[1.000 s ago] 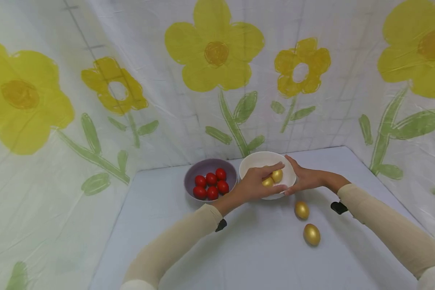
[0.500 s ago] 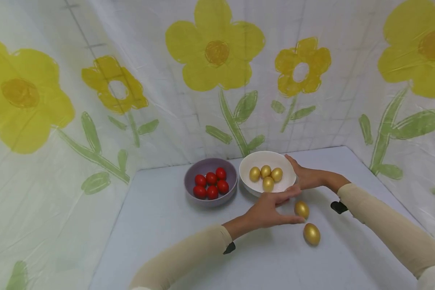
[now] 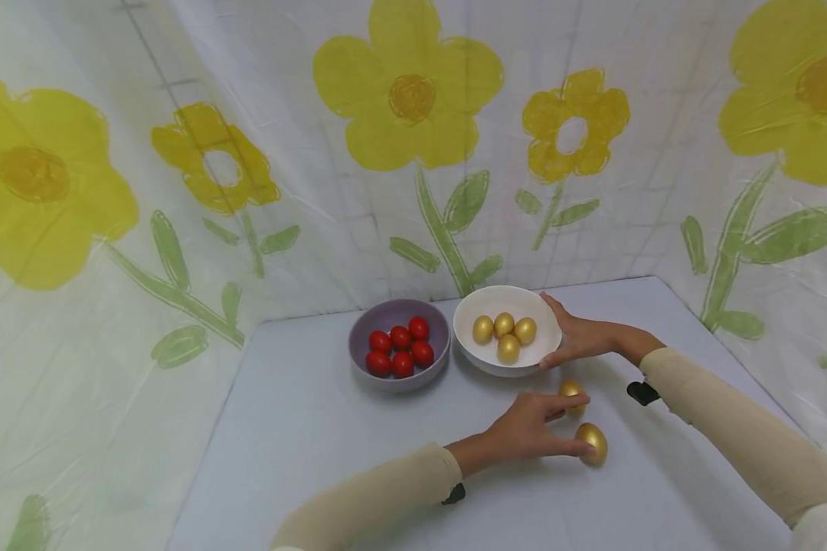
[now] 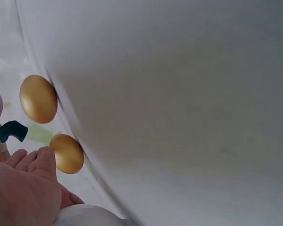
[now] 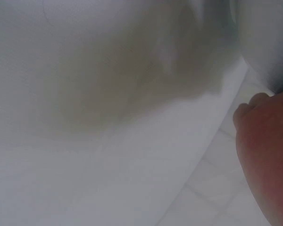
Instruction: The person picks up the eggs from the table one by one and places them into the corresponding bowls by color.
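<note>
My left hand reaches over the table with thumb and fingers spread apart, nothing between them. In the head view its thumb overlaps the nearer golden egg, while the fingertips lie in front of the farther golden egg. Both eggs rest on the table and also appear in the left wrist view, where the palm is beside them. My right hand holds the white bowl by its right side, thumb toward the front and fingers toward the back. Several golden eggs sit inside that bowl.
Left of the white bowl stands a purple bowl with several red eggs in it. A pale cloth covers the table. Behind hangs a translucent curtain printed with yellow flowers.
From above the white bowl my left hand has drawn back toward the front right, to the loose golden eggs, uncovering the eggs in the bowl. The right hand stays on the bowl.
</note>
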`<state>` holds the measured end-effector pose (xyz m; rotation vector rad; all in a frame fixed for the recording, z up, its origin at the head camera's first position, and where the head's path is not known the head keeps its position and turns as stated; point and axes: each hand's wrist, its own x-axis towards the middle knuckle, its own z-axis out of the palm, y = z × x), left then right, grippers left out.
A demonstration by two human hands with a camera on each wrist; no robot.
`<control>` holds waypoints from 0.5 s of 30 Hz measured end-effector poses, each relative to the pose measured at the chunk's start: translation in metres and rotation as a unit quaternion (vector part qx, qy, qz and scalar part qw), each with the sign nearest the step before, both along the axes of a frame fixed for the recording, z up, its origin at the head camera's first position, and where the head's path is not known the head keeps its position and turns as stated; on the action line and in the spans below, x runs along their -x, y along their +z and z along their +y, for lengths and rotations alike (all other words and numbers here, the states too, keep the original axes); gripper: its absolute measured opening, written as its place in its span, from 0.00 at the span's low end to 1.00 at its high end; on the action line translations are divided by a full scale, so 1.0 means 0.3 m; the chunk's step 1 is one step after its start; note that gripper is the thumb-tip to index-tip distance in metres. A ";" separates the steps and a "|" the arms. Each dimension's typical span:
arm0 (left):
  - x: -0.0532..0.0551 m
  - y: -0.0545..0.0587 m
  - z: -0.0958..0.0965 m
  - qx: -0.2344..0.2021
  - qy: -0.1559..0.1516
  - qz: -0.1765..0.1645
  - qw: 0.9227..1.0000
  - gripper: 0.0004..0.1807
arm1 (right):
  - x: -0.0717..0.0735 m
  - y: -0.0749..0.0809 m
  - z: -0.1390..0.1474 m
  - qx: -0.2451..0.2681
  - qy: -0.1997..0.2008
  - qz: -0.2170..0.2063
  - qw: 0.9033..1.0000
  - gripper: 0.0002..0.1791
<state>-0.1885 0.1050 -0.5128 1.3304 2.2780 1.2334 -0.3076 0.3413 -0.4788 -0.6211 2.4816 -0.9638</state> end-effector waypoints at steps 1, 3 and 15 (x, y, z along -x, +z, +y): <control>-0.001 0.000 0.003 0.005 0.000 0.005 1.000 0.38 | 0.000 0.000 0.000 -0.002 -0.001 0.000 1.000 0.80; 0.001 0.000 0.010 0.021 0.002 0.023 1.000 0.38 | 0.000 0.000 0.000 0.000 -0.002 -0.001 1.000 0.80; -0.007 -0.013 0.037 0.073 -0.015 0.051 0.996 0.37 | -0.006 0.002 -0.003 -0.004 -0.009 -0.009 1.000 0.79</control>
